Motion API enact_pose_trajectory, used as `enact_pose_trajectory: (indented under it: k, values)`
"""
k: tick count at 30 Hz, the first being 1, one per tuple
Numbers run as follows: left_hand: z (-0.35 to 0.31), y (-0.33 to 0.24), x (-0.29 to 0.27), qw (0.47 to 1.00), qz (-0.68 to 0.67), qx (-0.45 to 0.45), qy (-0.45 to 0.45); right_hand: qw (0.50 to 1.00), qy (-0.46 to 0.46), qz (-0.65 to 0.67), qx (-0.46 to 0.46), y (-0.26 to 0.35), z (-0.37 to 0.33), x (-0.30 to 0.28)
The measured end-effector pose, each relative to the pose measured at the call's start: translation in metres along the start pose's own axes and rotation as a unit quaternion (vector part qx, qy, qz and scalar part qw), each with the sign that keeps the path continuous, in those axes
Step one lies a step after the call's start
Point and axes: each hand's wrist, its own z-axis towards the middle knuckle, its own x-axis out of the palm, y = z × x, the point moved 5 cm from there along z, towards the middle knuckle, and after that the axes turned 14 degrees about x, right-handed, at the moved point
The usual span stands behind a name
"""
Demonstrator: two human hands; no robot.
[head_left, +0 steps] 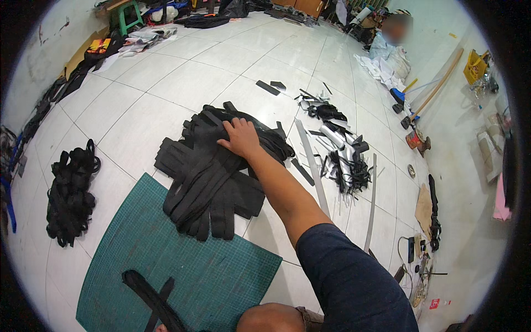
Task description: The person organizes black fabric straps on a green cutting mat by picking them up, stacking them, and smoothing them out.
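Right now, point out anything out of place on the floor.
The scraps look odd: black and white pieces lie scattered on the floor right of the strips, which are heaped together under the right hand.

Matt cloth strips (pixel 204 180), matt plastic mat (pixel 182 263), glossy smooth floor tiles (pixel 124 124)

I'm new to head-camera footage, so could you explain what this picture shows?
No machine here: these are a person's bare hands, seen from above by a fisheye camera on their head, which bends straight edges. The right hand lies on a pile of black strips, fingers apart. Only a sliver of the left hand shows at the lower edge, by a dark bundle; I cannot tell its grip. The bundle lies on a green cutting mat; nearby, on white floor tiles, are looped black strips and scattered scraps.
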Motion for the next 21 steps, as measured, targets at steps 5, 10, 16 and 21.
enact_pose_trajectory:
  k: [5,10,16,21]
  values:
    - [-0.006,-0.035,0.007,0.995,0.092,0.024,-0.004,1.0,0.0,0.0,0.014,0.01,-0.004,0.001]
    - [0.0,-0.009,-0.007,0.991,0.116,0.061,0.002,0.993,0.081,0.05,0.07,0.016,-0.009,0.007]
    - [-0.001,-0.002,-0.009,0.993,0.11,0.019,-0.028,0.99,0.078,0.087,0.078,0.018,-0.011,0.004]
    - [-0.007,0.001,-0.005,0.995,0.076,-0.026,-0.063,0.989,0.036,0.124,0.078,0.014,-0.007,0.01]
